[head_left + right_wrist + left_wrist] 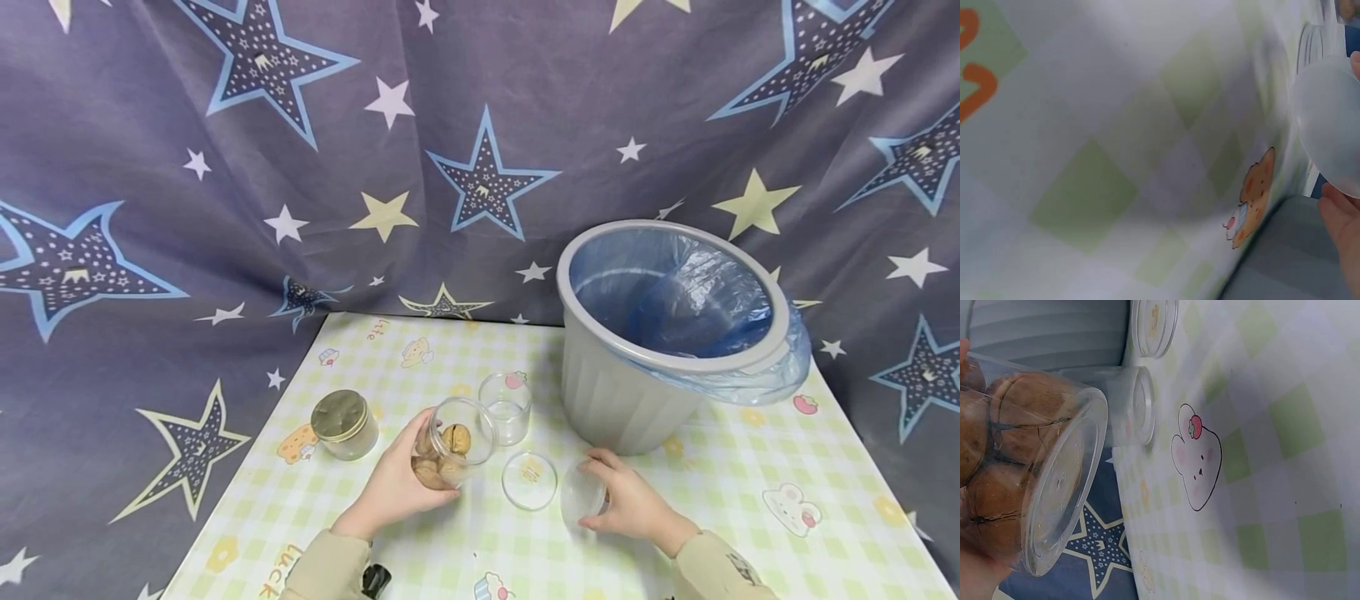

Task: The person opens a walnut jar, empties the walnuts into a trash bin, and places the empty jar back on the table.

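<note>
My left hand (397, 483) grips a clear plastic jar (468, 442) holding several walnuts (427, 473), raised above the table with its open mouth tipped to the right. The left wrist view shows the jar's round base (1066, 481) and cracked brown shells through the wall. My right hand (630, 504) holds a translucent whitish cup (577, 496) turned on its side, thumb and fingers around it; its inside is mostly hidden. Between the hands a clear round lid (529, 481) lies on the table. Just behind the walnut jar stands an empty clear jar (506, 421).
A jar with a gold lid (345, 417) stands left of my left hand. Behind my right hand is a large grey bin (622, 400) lined with a blue plastic bag (697, 292). A checked cloth (750, 533) covers the table, and a starry curtain (450, 75) hangs behind it.
</note>
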The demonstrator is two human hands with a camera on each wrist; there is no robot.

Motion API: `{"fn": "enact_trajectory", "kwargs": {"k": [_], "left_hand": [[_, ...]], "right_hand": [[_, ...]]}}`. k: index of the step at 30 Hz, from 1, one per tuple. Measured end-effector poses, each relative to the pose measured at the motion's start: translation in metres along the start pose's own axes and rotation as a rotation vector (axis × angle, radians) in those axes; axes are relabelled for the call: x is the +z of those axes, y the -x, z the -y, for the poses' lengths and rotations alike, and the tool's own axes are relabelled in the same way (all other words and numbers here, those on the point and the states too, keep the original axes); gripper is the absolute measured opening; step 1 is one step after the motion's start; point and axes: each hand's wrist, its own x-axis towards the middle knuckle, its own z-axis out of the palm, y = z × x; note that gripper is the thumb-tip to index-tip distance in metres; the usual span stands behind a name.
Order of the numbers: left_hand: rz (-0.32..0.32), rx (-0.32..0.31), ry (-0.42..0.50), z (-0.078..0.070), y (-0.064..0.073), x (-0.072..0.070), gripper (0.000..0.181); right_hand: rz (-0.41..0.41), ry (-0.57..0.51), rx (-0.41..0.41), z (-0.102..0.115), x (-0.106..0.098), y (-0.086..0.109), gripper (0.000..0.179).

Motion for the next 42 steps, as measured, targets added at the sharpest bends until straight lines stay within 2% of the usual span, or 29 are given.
{"fn": "enact_trajectory", "kwargs": {"k": [7, 14, 22, 34, 42], "left_hand": [[-0.006, -0.004, -0.017, 0.0012, 0.0011, 0.0004, 0.11], [-0.009, 0.01, -0.026, 0.0009, 0.0015, 0.0, 0.11], [-0.002, 0.01, -0.022, 0.0016, 0.0008, 0.0015, 0.11], [0.0, 0.01, -0.022, 0.004, -0.0002, 0.0035, 0.11], [0.003, 0.002, -0.027, 0.0054, 0.0006, 0.0048, 0.111]], "right_hand": [[-0.015, 0.015, -0.034, -0.0048, 0.0037, 0.0012, 0.07], [-0.012, 0.213, -0.051, -0.0078, 0.0009, 0.0029, 0.075], [0.027, 0.329, -0.051, -0.0057, 0.005, 0.0016, 0.078], [0.07, 0.375, 0.024, -0.0025, 0.0052, -0.003, 0.081], [0.092, 0.351, 0.052, -0.0052, 0.0066, -0.0029, 0.083]]}}
